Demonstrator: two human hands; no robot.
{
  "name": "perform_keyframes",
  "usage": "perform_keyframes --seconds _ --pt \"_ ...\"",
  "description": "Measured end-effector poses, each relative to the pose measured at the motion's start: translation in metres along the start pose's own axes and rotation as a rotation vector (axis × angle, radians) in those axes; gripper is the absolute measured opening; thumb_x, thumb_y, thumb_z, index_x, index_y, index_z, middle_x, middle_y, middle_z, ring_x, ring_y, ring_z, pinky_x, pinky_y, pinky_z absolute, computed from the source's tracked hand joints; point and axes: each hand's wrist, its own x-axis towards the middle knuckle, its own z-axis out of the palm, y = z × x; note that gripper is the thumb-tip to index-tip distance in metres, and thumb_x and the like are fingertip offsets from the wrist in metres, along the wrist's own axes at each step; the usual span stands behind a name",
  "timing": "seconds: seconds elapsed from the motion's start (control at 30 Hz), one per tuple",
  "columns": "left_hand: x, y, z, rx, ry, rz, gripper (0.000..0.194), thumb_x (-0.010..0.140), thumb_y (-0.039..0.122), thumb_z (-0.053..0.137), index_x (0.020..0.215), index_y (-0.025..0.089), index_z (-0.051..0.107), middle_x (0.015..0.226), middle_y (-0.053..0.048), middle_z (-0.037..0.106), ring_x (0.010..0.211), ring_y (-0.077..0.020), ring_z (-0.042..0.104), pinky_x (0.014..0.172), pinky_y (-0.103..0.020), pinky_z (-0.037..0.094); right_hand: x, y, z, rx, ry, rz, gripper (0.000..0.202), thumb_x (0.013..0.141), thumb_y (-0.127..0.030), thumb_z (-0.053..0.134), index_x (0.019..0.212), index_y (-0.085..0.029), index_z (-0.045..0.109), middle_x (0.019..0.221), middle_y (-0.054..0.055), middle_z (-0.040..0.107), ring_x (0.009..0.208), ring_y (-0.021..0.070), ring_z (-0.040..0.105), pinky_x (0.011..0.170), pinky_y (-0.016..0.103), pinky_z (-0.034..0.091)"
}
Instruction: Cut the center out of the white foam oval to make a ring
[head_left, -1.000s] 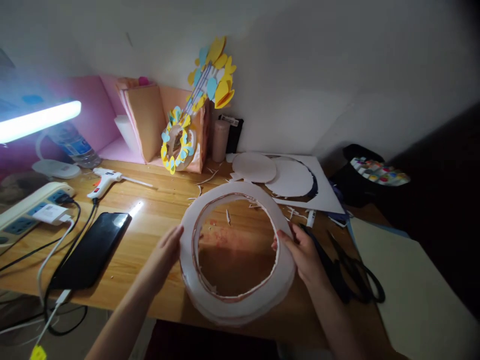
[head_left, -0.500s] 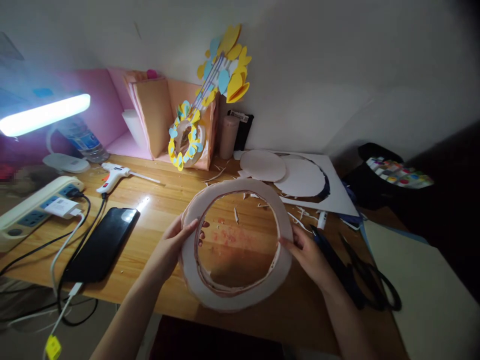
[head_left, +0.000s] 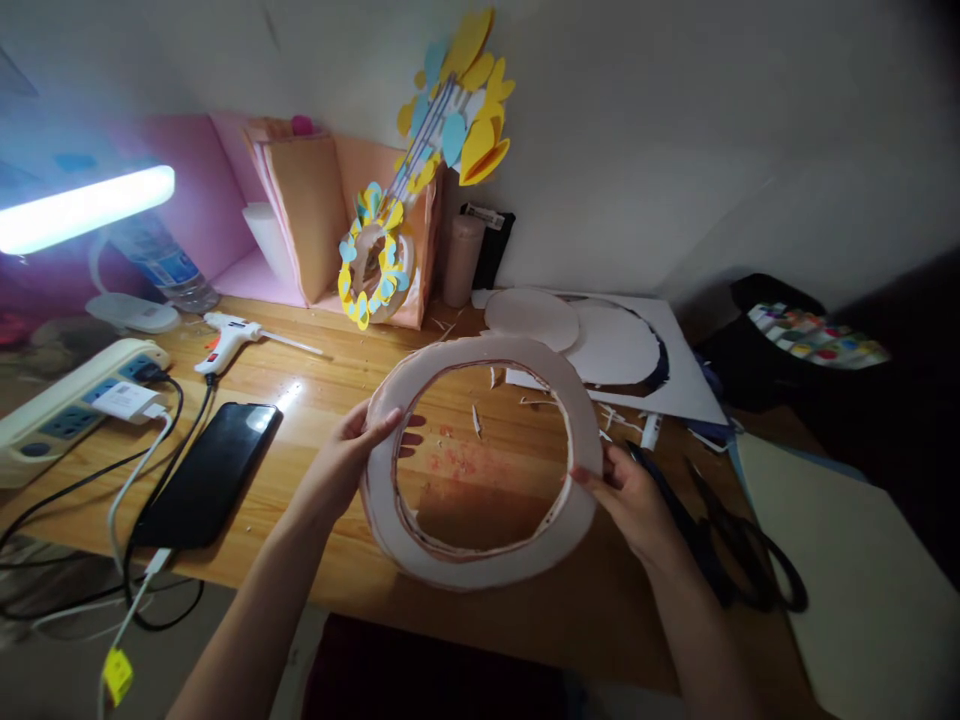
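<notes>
A wooden desk fills the middle of the frame. At left lie a phone, power strip and glue gun; at right, scissors and white paper.

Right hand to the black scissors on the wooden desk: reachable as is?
Probably yes. The black scissors lie just beside the right hand, nothing between, but that hand grips the white foam ring.

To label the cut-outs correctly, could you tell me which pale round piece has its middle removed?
The ring gripped by both hands; the two discs behind are solid.
</notes>
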Motion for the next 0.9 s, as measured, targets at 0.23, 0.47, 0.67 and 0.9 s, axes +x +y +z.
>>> perform_keyframes --seconds 0.23,0.47,0.67,0.9 --pt "-0.009 -0.018 0.001 -0.131 -0.110 -0.135 0.042 0.076 0.039 0.072 0.108 0.012 0.065 0.103 -0.016 0.073 0.091 -0.0256 0.071 0.078 -0.032 0.056 0.000 -0.005 0.001 0.095 0.134 -0.016 0.047 0.057 -0.049 0.082 0.088 -0.018 0.064 0.072 0.002 0.069 0.064 0.0180 0.062 0.059 0.028 0.050" --pt "-0.012 -0.030 0.001 -0.097 -0.090 -0.112 0.035 0.076 0.034 0.073 0.103 0.014 0.064 0.095 -0.014 0.075 0.087 -0.0265 0.072 0.076 -0.033 0.057 0.000 -0.010 0.002 0.110 0.142 0.076 0.056 0.052 -0.052 0.084 0.091 -0.018 0.064 0.074 0.003 0.071 0.065 0.0199 0.065 0.060 0.030 0.052" --pt "-0.009 -0.032 -0.002 -0.064 -0.078 -0.089 0.039 0.076 0.035 0.073 0.105 0.013 0.063 0.092 -0.013 0.076 0.083 -0.0239 0.073 0.074 -0.029 0.057 0.001 -0.005 0.000 0.061 0.126 0.055 0.053 0.055 -0.054 0.082 0.091 -0.018 0.065 0.073 0.004 0.071 0.065 0.0216 0.067 0.059 0.031 0.054" --pt "-0.013 -0.032 -0.005 -0.008 -0.065 -0.050 0.038 0.078 0.035 0.072 0.106 0.013 0.062 0.089 -0.011 0.076 0.083 -0.0216 0.073 0.071 -0.026 0.057 0.001 -0.002 -0.002 0.065 0.119 0.006 0.052 0.060 -0.051 0.081 0.098 -0.021 0.064 0.079 0.003 0.072 0.068 0.0214 0.068 0.062 0.030 0.054"
